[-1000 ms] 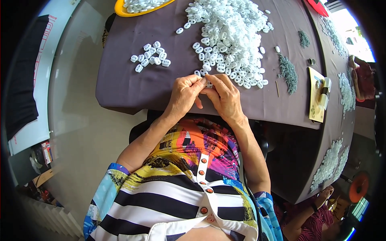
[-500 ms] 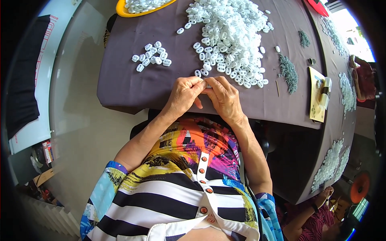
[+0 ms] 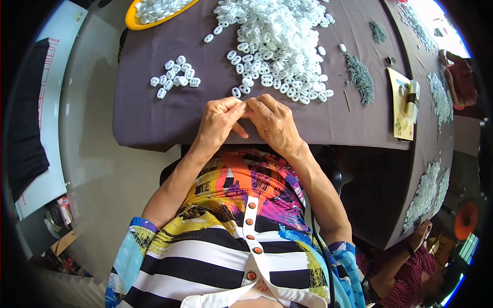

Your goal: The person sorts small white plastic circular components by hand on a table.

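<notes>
My left hand [image 3: 218, 122] and my right hand [image 3: 273, 122] meet fingertip to fingertip above the table's front edge. Thumbs and forefingers on both are pinched closed. Whatever sits between them is hidden by the fingers. Just beyond them spreads a big heap of small white oval plastic pieces [image 3: 280, 49], many with two holes. A few loose ones lie close to my fingertips. To the left is a small separate group of the same white pieces [image 3: 181, 80].
A yellow tray [image 3: 134, 23] of white pieces stands at the far left. Rightward lie small grey pieces [image 3: 361, 79], a thin stick [image 3: 347, 101], and a yellow card [image 3: 402, 110] under a clear-and-dark cylinder [image 3: 412, 102]. Another person's hand [image 3: 422, 233] is at the lower right.
The table and its contents have shifted slightly left in view, with my hands. Both hands keep the same pinch, fingertips together.
</notes>
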Available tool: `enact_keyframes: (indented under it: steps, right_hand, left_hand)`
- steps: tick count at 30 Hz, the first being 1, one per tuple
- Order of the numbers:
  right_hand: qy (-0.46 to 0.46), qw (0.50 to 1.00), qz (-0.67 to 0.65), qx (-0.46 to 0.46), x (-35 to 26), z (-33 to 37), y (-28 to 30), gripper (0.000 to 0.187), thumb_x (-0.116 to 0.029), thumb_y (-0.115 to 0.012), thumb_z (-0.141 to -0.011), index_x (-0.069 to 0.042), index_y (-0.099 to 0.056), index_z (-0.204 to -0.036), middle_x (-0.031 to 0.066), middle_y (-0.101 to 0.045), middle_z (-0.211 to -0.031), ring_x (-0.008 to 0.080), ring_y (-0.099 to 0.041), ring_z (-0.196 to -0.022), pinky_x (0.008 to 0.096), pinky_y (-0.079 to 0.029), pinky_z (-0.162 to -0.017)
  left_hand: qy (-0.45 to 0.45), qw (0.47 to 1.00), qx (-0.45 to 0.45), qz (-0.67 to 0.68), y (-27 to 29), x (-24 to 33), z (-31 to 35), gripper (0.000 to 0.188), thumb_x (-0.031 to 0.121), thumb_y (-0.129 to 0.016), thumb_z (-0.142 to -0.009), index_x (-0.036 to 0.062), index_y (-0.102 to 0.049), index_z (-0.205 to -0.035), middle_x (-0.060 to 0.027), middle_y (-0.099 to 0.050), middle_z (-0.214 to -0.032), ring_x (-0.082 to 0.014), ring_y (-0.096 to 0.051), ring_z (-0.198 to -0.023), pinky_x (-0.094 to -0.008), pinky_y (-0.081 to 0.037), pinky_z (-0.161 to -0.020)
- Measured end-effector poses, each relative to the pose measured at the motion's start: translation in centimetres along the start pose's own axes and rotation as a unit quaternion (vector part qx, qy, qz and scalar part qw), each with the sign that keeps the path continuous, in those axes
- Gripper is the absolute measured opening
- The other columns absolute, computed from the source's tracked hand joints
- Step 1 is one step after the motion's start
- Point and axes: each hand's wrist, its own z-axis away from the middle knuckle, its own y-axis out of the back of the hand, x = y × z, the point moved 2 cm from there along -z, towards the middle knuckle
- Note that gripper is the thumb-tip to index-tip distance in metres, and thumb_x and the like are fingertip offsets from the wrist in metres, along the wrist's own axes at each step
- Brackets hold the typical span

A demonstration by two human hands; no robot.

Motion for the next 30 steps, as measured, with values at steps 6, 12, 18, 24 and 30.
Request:
enact_keyframes:
  steps: [6,12,18,24,30]
  right_hand:
    - [0.037,0.998,-0.027,0.036,-0.4,-0.3,0.4,0.029,-0.004,-0.066,-0.07,-0.002,-0.057,-0.098,0.0085,-0.056,-0.086,0.0247,-0.06,-0.074,0.0325,-0.051,-0.061]
    - [-0.103,0.989,-0.056,0.085,1.2,1.3,5.4,0.03,-0.003,-0.067,-0.073,-0.004,-0.06,-0.102,0.0119,-0.06,-0.087,0.0257,-0.061,-0.072,0.0325,-0.051,-0.062]
    - [-0.215,0.947,0.137,0.194,10.2,3.7,12.5,0.01,-0.001,-0.061,-0.076,-0.002,-0.064,-0.085,0.011,-0.061,-0.077,0.0227,-0.06,-0.065,0.0301,-0.047,-0.058]
    - [-0.218,0.946,0.185,0.154,12.2,2.7,13.1,0.008,-0.008,-0.062,-0.077,-0.002,-0.064,-0.082,0.012,-0.061,-0.077,0.0295,-0.06,-0.07,0.035,-0.047,-0.065]
    - [-0.25,0.936,0.226,0.1,12.4,2.2,13.2,0.01,-0.011,-0.062,-0.077,-0.002,-0.064,-0.081,0.013,-0.061,-0.078,0.0313,-0.06,-0.073,0.0371,-0.047,-0.067]
  left_hand:
    - [-0.008,0.998,0.062,0.024,-0.2,-0.4,0.0,0.021,0.014,-0.049,-0.091,-0.0034,-0.059,-0.087,0.0018,-0.048,-0.056,-0.0029,-0.038,-0.04,-0.0226,-0.047,-0.04]
    - [-0.023,0.997,0.074,0.023,-0.1,-0.5,0.0,0.019,0.013,-0.052,-0.089,-0.0034,-0.059,-0.083,0.005,-0.039,-0.05,-0.0017,-0.033,-0.037,-0.0218,-0.045,-0.036]
    - [-0.018,0.995,0.093,-0.039,2.0,0.4,0.2,0.021,0.016,-0.052,-0.09,-0.002,-0.059,-0.082,0.0046,-0.038,-0.054,-0.0008,-0.031,-0.038,-0.0202,-0.041,-0.033]
    - [-0.035,0.975,0.142,-0.165,4.7,1.4,0.0,0.022,0.017,-0.05,-0.091,-0.0007,-0.059,-0.081,0.0052,-0.038,-0.055,-0.0008,-0.033,-0.042,-0.019,-0.04,-0.033]
    - [-0.043,0.954,0.189,-0.228,6.2,1.9,0.2,0.022,0.017,-0.051,-0.09,-0.0019,-0.061,-0.084,0.005,-0.038,-0.054,-0.0018,-0.036,-0.04,-0.019,-0.036,-0.033]
